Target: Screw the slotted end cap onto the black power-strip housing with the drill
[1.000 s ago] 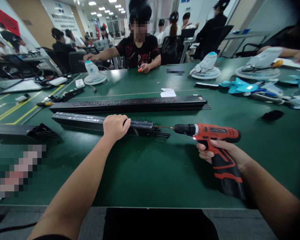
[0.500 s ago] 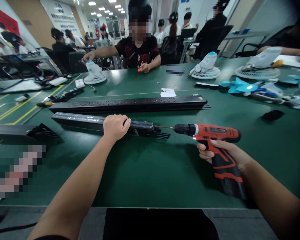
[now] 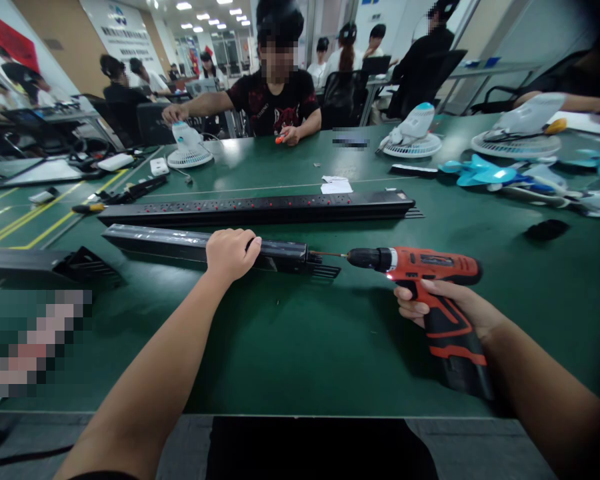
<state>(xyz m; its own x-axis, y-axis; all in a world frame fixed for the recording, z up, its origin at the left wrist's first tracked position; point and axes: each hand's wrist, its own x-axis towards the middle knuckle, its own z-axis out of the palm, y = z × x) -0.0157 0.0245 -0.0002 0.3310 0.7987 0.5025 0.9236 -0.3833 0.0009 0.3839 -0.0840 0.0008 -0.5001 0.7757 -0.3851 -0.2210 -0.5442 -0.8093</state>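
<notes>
Wall sign (image 3: 125,41) with blurred characters, shirt (image 3: 275,103) with tiny lettering, both unreadable

Across the green table (image 3: 330,360), a person (image 3: 285,110) in a printed black T-shirt has one hand on a small white fan (image 3: 190,148) lying grille-down and an orange object (image 3: 280,139) in the other. Toward the right lie a second fan (image 3: 414,130) and a third fan (image 3: 523,127), with translucent blue fan blades (image 3: 483,172) just in front of them. A crumpled black item (image 3: 546,231) lies nearer. White paper (image 3: 337,186) sits mid-table. Behind, people occupy other desks near a black office chair (image 3: 344,100), and a red banner (image 3: 13,41) hangs at left.
</notes>
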